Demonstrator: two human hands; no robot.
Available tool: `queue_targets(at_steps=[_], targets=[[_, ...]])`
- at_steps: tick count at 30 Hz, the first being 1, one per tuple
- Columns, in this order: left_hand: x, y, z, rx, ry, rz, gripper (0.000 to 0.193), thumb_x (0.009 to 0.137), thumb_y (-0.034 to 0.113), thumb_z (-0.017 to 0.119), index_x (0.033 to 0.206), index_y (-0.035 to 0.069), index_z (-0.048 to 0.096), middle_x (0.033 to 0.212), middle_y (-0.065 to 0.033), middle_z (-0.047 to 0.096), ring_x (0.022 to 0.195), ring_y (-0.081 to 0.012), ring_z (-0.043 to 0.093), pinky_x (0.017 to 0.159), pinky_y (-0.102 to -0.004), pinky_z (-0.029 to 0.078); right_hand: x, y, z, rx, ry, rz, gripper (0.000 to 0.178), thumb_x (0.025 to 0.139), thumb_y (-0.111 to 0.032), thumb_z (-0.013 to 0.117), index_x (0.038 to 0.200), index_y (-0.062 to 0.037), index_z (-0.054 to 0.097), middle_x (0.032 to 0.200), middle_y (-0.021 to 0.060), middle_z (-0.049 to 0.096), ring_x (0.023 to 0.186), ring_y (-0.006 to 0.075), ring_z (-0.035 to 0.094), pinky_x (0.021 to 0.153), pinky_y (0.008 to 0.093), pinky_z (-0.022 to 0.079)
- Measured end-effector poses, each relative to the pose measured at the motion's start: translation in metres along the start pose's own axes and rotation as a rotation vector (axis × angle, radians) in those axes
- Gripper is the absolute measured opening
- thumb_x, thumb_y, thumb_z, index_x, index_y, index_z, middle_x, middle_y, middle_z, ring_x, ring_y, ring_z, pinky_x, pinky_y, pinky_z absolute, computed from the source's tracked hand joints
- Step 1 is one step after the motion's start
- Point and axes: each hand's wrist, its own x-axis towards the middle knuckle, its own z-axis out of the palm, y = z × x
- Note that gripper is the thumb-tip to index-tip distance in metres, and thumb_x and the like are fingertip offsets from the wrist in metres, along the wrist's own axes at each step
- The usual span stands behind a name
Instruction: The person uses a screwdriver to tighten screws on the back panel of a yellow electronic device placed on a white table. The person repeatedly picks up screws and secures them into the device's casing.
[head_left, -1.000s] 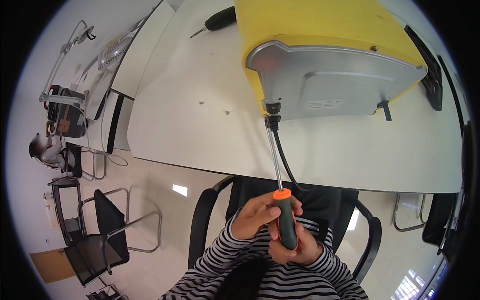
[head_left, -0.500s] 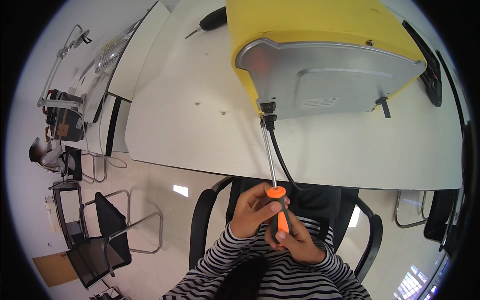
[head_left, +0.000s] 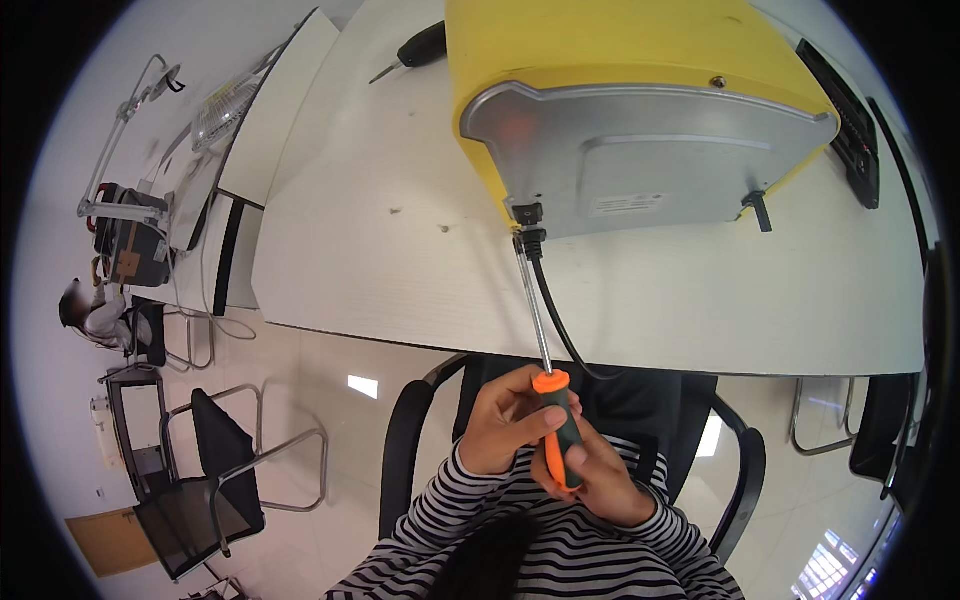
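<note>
A yellow appliance [head_left: 600, 50] lies on the white table [head_left: 400, 230] with its grey metal base plate [head_left: 650, 160] facing me. A black cord [head_left: 556, 325] leaves the base's lower left corner. Both hands grip a screwdriver by its orange and green handle [head_left: 560, 435]. Its long metal shaft [head_left: 531, 300] reaches up to that corner, with the tip right by the cord entry. My left hand [head_left: 500, 425] wraps the handle from the left. My right hand [head_left: 605, 485] holds the handle's lower end from the right. Striped sleeves cover both forearms.
A second screwdriver with a black handle [head_left: 420, 45] lies at the table's far end. A black slotted object [head_left: 850, 120] sits right of the appliance. A black office chair [head_left: 410, 450] is below me. Metal-framed chairs [head_left: 215, 470], a desk fan [head_left: 220, 105] and another person [head_left: 85, 310] are at the left.
The screwdriver tip stays at the same corner of the base. My fingers have shifted a little on the handle, and the appliance sits slightly further left in view.
</note>
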Motion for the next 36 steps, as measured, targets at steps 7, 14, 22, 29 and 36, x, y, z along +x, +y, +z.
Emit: queue_targets(at_steps=[7, 14, 22, 29, 36], targets=[[0.001, -0.007, 0.005, 0.131, 0.065, 0.094, 0.021, 0.077, 0.012, 0.059, 0.091, -0.001, 0.051, 0.083, -0.0083, 0.056, 0.083, -0.0155, 0.054, 0.077, -0.0283, 0.042, -0.003, 0.009, 0.004, -0.122, 0.103, -0.044, 0.049, 0.084, -0.026, 0.048, 0.12, -0.0029, 0.026, 0.07, 0.0033, 0.045, 0.051, 0.0052, 0.036, 0.044, 0.0169, 0.031], [-0.005, -0.002, -0.006, -0.106, -0.218, 0.065, 0.037, 0.082, 0.014, 0.046, 0.112, -0.008, 0.043, 0.091, -0.0188, 0.057, 0.085, -0.0219, 0.057, 0.075, -0.0267, 0.044, 0.004, 0.014, 0.002, 0.52, -0.333, 0.11, 0.04, 0.085, -0.041, 0.042, 0.105, -0.0071, 0.034, 0.066, 0.0025, 0.042, 0.043, 0.0057, 0.031, 0.038, 0.0182, 0.028], [-0.001, 0.006, 0.003, 0.162, 0.052, 0.066, 0.024, 0.074, 0.012, 0.058, 0.089, -0.004, 0.049, 0.079, -0.017, 0.058, 0.075, -0.0199, 0.058, 0.07, -0.0289, 0.046, 0.003, -0.001, 0.001, 0.142, -0.037, 0.085, 0.041, 0.086, -0.041, 0.037, 0.109, -0.0068, 0.031, 0.069, 0.005, 0.045, 0.045, 0.0069, 0.038, 0.039, 0.0187, 0.032], [-0.002, -0.003, 0.002, 0.317, 0.18, 0.149, 0.018, 0.075, 0.01, 0.061, 0.085, -0.002, 0.053, 0.081, -0.0089, 0.059, 0.078, -0.0131, 0.057, 0.075, -0.0251, 0.042, -0.004, 0.015, 0.008, -0.079, 0.202, -0.086, 0.035, 0.086, -0.01, 0.042, 0.116, -0.0088, 0.023, 0.077, 0.0075, 0.044, 0.048, 0.0062, 0.036, 0.041, 0.0183, 0.032], [-0.006, 0.011, -0.002, 0.079, -0.192, 0.027, 0.039, 0.081, 0.016, 0.044, 0.107, -0.012, 0.044, 0.092, -0.0243, 0.056, 0.092, -0.0305, 0.055, 0.081, -0.0368, 0.043, 0.0, 0.01, 0.006, 0.52, -0.218, 0.155, 0.042, 0.086, -0.039, 0.039, 0.114, -0.0095, 0.029, 0.081, 0.0045, 0.039, 0.053, 0.0071, 0.031, 0.043, 0.0179, 0.029]])
